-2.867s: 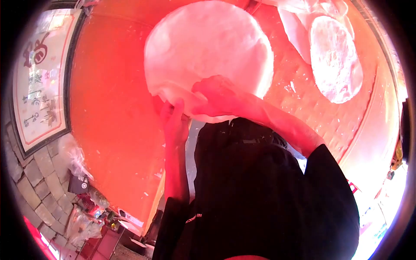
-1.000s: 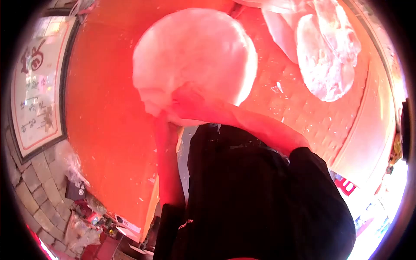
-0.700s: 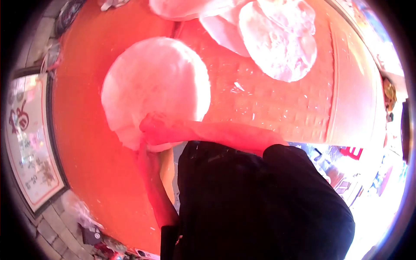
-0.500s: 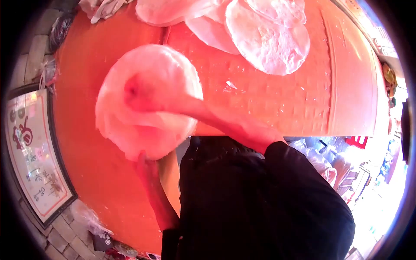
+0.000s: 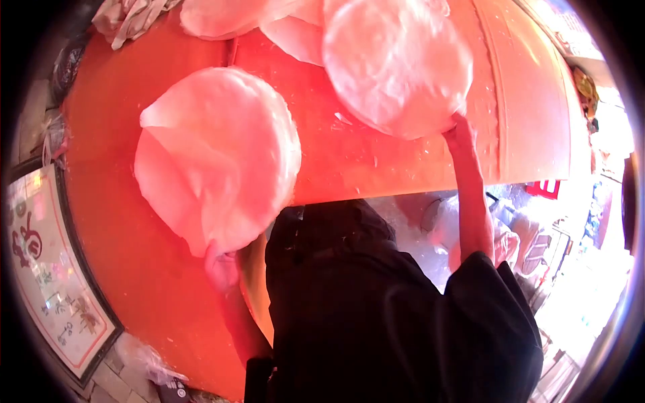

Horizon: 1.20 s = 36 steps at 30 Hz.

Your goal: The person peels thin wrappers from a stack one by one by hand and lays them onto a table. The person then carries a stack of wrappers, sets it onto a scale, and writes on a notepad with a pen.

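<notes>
Pinching the near edge of the round stack point(image 5: 222, 168) on the orange surface point(image 5: 376, 174), the left hand point(image 5: 223, 270) is well apart from the right hand point(image 5: 461, 136), which grips the rim of a round sheet point(image 5: 396, 74). Exact finger placement is unclear.

Risk: the load on small edge areas could tear thin material; the stack's folded top layer could crease or stick. Overlapping sheets point(image 5: 295, 39) obstruct the right side and could drag along. Loose flakes point(image 5: 342, 119) could cling underneath. Also noted: crumpled cloth point(image 5: 131, 20), framed board point(image 5: 64, 275), plastic bag point(image 5: 142, 359).
</notes>
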Each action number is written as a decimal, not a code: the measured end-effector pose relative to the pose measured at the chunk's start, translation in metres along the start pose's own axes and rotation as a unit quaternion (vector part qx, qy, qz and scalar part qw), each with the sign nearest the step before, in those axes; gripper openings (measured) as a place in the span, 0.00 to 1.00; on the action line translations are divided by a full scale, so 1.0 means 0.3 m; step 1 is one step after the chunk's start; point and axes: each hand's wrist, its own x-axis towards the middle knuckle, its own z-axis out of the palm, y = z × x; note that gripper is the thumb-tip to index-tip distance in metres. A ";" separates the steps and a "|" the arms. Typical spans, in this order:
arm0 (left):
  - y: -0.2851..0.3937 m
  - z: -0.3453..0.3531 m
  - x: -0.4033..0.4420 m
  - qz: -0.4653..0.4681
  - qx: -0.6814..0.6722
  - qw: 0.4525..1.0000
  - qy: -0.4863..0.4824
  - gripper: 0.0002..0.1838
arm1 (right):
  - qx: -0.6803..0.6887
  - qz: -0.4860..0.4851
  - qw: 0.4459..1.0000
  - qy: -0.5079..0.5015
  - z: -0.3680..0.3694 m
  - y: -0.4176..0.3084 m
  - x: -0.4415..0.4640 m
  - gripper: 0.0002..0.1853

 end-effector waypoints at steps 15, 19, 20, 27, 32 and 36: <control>0.095 -0.008 -0.004 0.054 0.061 0.997 -0.003 0.16 | -0.351 -0.141 0.862 -0.336 0.638 0.095 -0.745 0.23; 0.073 -0.126 0.037 0.097 0.053 0.994 -0.007 0.16 | -0.472 -0.418 0.715 -0.302 1.038 0.304 -0.922 0.28; 0.059 -0.181 0.059 0.104 0.029 0.993 -0.054 0.17 | -0.477 -0.472 0.685 -0.285 1.112 0.351 -0.925 0.28; 0.083 -0.066 0.038 0.049 -0.097 0.994 0.016 0.22 | -0.389 -0.386 0.704 -0.452 1.318 0.194 -0.855 0.18; 0.065 -0.113 0.053 0.069 -0.049 0.996 0.016 0.24 | -0.223 -0.457 0.752 -0.419 1.340 -0.093 -0.715 0.18; 0.050 -0.104 0.044 0.085 -0.073 0.993 0.041 0.24 | -0.065 -0.647 0.699 -0.298 1.125 -0.319 -0.497 0.18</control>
